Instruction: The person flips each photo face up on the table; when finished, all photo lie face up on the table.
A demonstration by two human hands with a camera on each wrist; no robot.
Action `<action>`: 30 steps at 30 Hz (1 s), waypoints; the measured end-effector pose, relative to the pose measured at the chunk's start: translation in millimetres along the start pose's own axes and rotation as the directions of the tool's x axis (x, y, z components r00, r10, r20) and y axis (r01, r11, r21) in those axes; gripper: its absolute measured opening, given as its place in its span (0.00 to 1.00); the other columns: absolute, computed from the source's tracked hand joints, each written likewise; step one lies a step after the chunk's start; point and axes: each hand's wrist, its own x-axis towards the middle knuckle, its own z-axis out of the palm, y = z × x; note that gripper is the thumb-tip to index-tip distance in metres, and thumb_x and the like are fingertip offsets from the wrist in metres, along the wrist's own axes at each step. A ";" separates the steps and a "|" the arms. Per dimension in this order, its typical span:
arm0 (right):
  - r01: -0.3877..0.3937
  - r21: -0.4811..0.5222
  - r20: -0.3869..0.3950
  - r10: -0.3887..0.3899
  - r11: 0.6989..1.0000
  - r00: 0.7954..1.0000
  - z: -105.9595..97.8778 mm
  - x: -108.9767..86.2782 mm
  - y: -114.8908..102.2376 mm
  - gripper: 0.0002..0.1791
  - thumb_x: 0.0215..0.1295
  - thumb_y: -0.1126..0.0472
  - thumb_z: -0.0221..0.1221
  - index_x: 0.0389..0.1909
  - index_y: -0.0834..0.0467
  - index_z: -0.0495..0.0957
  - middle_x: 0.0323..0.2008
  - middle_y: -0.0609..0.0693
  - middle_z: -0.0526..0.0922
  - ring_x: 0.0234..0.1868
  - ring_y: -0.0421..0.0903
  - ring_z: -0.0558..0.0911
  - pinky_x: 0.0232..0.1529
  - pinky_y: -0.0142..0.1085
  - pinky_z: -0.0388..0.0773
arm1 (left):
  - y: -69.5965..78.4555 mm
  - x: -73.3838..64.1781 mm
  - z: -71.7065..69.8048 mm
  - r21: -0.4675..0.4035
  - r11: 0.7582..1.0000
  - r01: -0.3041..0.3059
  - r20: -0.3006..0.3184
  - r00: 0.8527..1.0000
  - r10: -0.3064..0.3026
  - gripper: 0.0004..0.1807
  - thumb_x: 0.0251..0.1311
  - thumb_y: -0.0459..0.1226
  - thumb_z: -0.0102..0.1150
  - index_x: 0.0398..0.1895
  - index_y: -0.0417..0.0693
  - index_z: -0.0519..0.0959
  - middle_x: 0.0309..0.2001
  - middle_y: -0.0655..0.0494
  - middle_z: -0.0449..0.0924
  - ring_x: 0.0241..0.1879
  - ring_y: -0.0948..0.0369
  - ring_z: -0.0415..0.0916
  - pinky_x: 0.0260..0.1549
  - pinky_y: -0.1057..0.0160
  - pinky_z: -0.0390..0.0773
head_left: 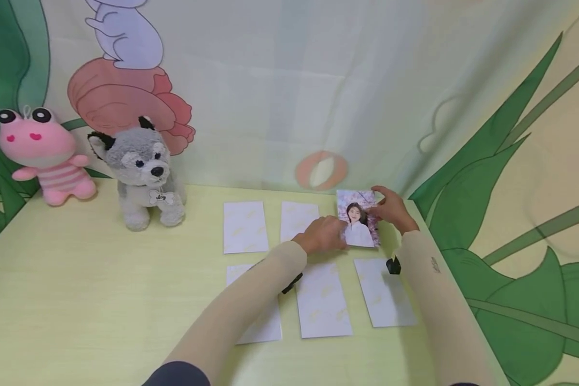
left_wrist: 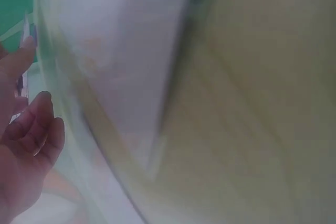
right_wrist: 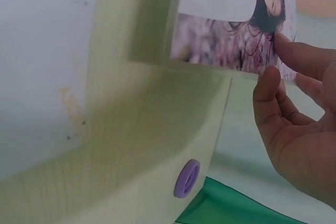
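Note:
A photo print [head_left: 359, 234] of a dark-haired person in white, before pink blossoms, is raised at the back right of the table. At its lower left edge my left hand [head_left: 324, 234] pinches it; in the left wrist view the print appears nearly edge-on between thumb and fingers. My right hand [head_left: 394, 210] grips the opposite edge, its thumb [right_wrist: 294, 56] on the picture side in the right wrist view. White cards with faint yellow marks lie close by: one card [head_left: 299, 215] left of the print, another card [head_left: 388, 295] below my right wrist.
More white cards lie in two rows, one [head_left: 245, 227] at back left, one [head_left: 324, 305] at front middle, one partly under my left sleeve. A plush husky [head_left: 147, 177] and pink plush frog [head_left: 53, 155] stand at left. A purple ring [right_wrist: 181, 184] lies near the table edge.

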 end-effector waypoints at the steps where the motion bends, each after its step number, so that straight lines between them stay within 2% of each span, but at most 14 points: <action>1: 0.001 -0.004 0.005 -0.001 1.000 1.000 0.9 1.4 0.7 0.40 0.68 0.63 0.62 0.77 0.57 0.55 0.45 0.65 0.75 0.34 0.49 0.80 0.41 0.45 0.83 | -0.3 0.2 1.0 0.013 1.000 0.000 0.000 1.000 0.000 0.16 0.58 0.50 0.70 0.39 0.50 0.81 0.32 0.59 0.81 0.33 0.61 0.79 0.35 0.61 0.78; 5: -0.008 0.005 0.024 0.008 1.000 1.000 4.3 6.4 3.5 0.40 0.67 0.64 0.62 0.77 0.58 0.55 0.44 0.64 0.76 0.33 0.47 0.81 0.38 0.40 0.82 | -2.0 1.9 5.1 0.028 1.000 0.012 -0.003 1.000 -0.012 0.17 0.57 0.50 0.71 0.39 0.50 0.81 0.34 0.58 0.81 0.33 0.61 0.78 0.36 0.60 0.78; 12: -0.034 -0.006 0.040 0.035 0.999 0.999 7.3 8.8 7.0 0.40 0.67 0.66 0.62 0.77 0.60 0.55 0.40 0.63 0.78 0.31 0.46 0.81 0.39 0.41 0.82 | 1.2 6.6 10.9 0.021 0.999 0.046 0.028 0.999 -0.047 0.18 0.56 0.52 0.71 0.33 0.51 0.77 0.30 0.59 0.78 0.30 0.62 0.74 0.31 0.63 0.75; 18: -0.072 -0.066 0.051 0.076 0.995 0.996 11.0 12.5 12.6 0.40 0.66 0.65 0.63 0.76 0.58 0.56 0.44 0.64 0.78 0.36 0.49 0.79 0.37 0.37 0.77 | 6.1 6.7 11.3 0.048 0.997 0.053 0.084 0.995 -0.057 0.18 0.57 0.54 0.69 0.31 0.52 0.77 0.31 0.60 0.79 0.33 0.62 0.77 0.35 0.63 0.77; 23: -0.075 -0.091 0.060 0.081 0.993 0.995 13.6 14.5 13.0 0.40 0.66 0.65 0.62 0.77 0.58 0.56 0.46 0.65 0.78 0.39 0.52 0.79 0.39 0.39 0.77 | 5.1 7.1 8.3 0.082 0.996 0.045 0.108 0.993 -0.053 0.19 0.58 0.55 0.68 0.34 0.50 0.79 0.33 0.58 0.81 0.35 0.61 0.79 0.38 0.62 0.78; 30: -0.108 -0.127 0.080 0.119 0.986 0.990 14.3 16.1 13.4 0.41 0.66 0.65 0.61 0.77 0.56 0.55 0.52 0.65 0.76 0.44 0.53 0.77 0.42 0.39 0.75 | 6.2 9.8 7.0 0.063 0.997 0.033 0.151 0.988 -0.043 0.18 0.60 0.55 0.67 0.35 0.50 0.79 0.34 0.59 0.81 0.36 0.60 0.79 0.40 0.61 0.78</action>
